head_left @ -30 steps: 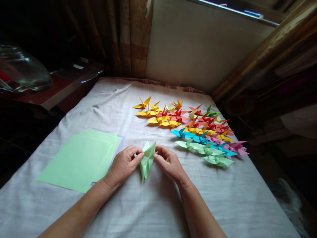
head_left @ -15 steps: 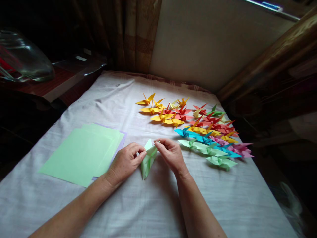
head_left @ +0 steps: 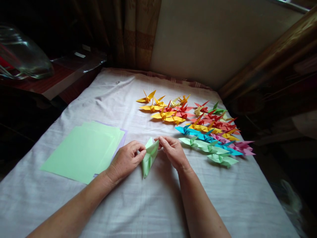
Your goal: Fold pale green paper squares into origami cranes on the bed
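Note:
Between my two hands is a pale green folded paper [head_left: 149, 158], partly shaped, with a pointed lower end and flaps standing at the top. My left hand [head_left: 128, 155] pinches its left edge between thumb and fingers. At the upper right corner, my right hand [head_left: 172, 150] grips a flap with thumb and forefinger. Left of my hands lies a stack of light green paper sheets [head_left: 79, 152], with a purple sheet [head_left: 122, 140] showing beneath. To the right sit finished pale green paper cranes [head_left: 221, 159], nearest to my right hand.
Several rows of paper cranes in blue [head_left: 184, 130], yellow [head_left: 162, 114], red [head_left: 218, 123] and pink [head_left: 244, 147] stand on the white cloth [head_left: 119, 208]. At the left, a glass jar [head_left: 27, 54] rests on a wooden surface [head_left: 58, 82]. Curtains [head_left: 142, 33] hang behind.
The green paper's right flap is drawn slightly up and its folds look more opened toward me. My right hand has shifted a little; the whole view has tilted slightly.

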Demonstrator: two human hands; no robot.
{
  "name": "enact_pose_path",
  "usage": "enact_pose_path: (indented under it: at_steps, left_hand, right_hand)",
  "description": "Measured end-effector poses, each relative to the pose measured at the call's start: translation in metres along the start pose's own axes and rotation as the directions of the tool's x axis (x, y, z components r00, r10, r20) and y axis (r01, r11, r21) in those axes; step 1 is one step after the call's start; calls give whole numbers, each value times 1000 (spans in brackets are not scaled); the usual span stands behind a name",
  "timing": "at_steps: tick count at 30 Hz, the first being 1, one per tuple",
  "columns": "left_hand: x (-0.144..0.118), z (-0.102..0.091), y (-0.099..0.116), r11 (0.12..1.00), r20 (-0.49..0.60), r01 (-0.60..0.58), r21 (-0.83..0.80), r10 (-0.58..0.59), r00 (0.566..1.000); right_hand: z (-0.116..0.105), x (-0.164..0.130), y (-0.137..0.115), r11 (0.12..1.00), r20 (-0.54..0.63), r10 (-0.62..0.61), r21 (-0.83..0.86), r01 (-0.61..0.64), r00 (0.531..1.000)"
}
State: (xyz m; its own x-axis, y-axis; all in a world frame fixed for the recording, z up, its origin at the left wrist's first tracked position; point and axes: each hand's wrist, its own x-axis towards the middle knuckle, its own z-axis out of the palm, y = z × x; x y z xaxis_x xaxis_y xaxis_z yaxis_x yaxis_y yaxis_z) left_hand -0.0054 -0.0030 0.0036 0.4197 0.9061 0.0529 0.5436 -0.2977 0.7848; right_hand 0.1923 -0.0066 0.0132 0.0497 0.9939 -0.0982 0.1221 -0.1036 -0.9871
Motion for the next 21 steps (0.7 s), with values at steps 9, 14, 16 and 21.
enact_pose_path:
  at_steps: [9, 14, 16, 21]
  left_hand:
    - [0, 1, 3, 1000, 13, 2, 30, -2, 1000]
    - [0, 2, 1, 996, 25, -12, 91, 10, 1000]
    - [0, 3, 0, 990, 15, -24, 140, 22, 1000]
    - [-9, 5, 0, 975, -41, -77, 210, 87, 995]
  right_hand:
    - [6, 2, 16, 873, -175, -325, -434, 223, 929]
    - [14, 3, 20, 597, -146, -428, -787, 157, 892]
    - [15, 5, 19, 497, -116, -388, -862, 102, 914]
    - [20, 9, 17, 342, -75, -280, -939, 26, 957]
